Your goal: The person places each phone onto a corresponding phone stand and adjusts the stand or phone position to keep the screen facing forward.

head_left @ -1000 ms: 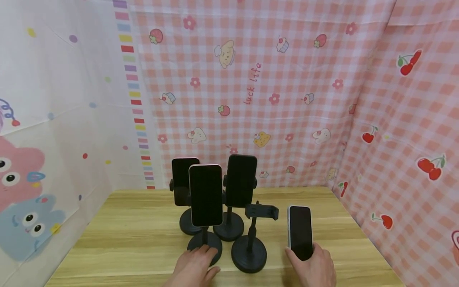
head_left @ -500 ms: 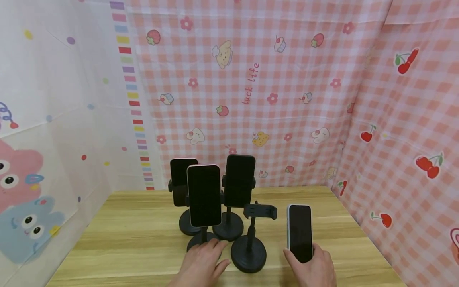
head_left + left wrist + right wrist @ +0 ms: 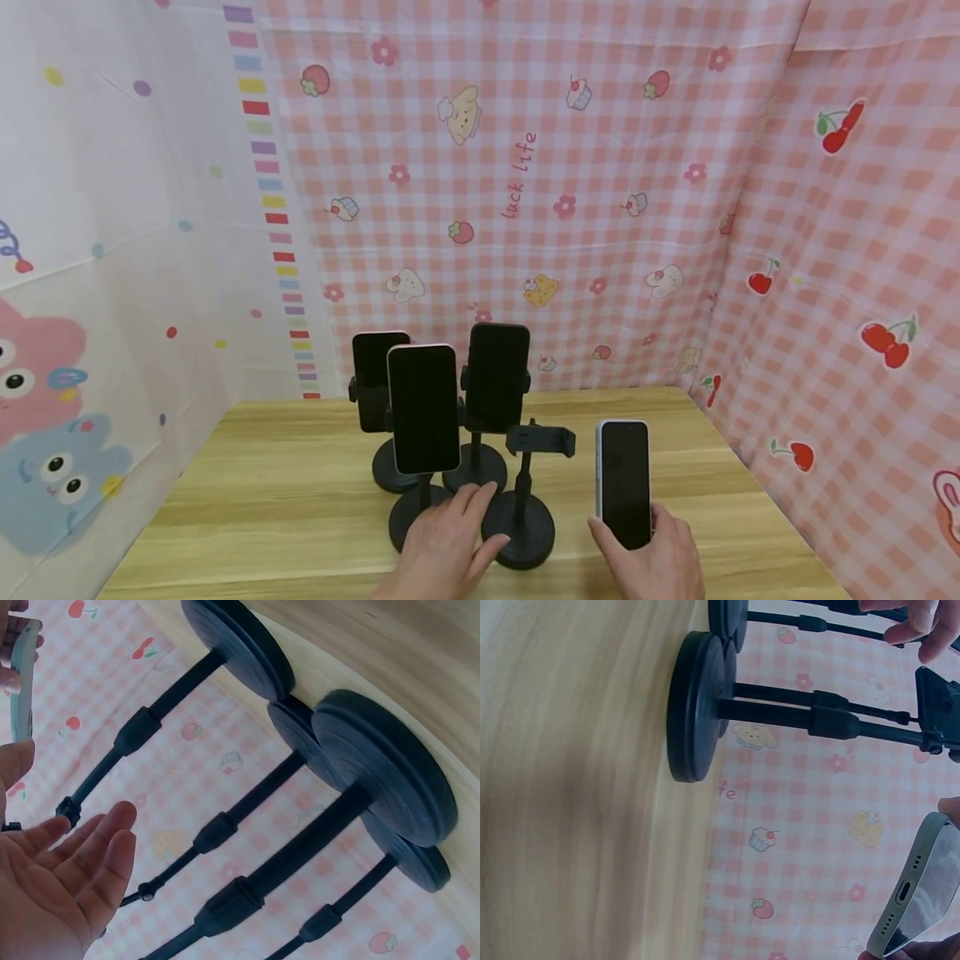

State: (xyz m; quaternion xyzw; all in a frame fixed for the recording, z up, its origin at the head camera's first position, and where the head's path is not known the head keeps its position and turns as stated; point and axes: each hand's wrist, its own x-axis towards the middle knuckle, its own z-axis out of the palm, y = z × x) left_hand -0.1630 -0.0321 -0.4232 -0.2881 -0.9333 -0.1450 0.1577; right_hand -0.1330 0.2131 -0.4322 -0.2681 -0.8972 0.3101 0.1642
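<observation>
My right hand (image 3: 657,557) grips a smartphone (image 3: 625,483) by its lower side edges, dark screen facing me. In the right wrist view the phone's bottom edge (image 3: 904,891) with its charging port shows, off the wooden surface. My left hand (image 3: 444,537) holds nothing. Its fingers are extended and loosely bent, between the front phone stand's base (image 3: 405,521) and a phone stand with an unfilled clamp (image 3: 542,440). In the left wrist view that hand (image 3: 64,881) is palm-up in the picture, apart from the stand poles. That front stand carries a phone (image 3: 424,408).
Behind it, a second phone (image 3: 371,367) and a third phone (image 3: 498,375) are clamped upright on black round-based stands. The stands cluster closely on the wooden table (image 3: 247,492). A pink checked cloth (image 3: 525,275) hangs at the back and right, a white printed cloth (image 3: 180,275) at left.
My left hand has moved right, from the front stand's base towards the stand with the unfilled clamp. The phone in my right hand has risen slightly. The head view has shifted a little.
</observation>
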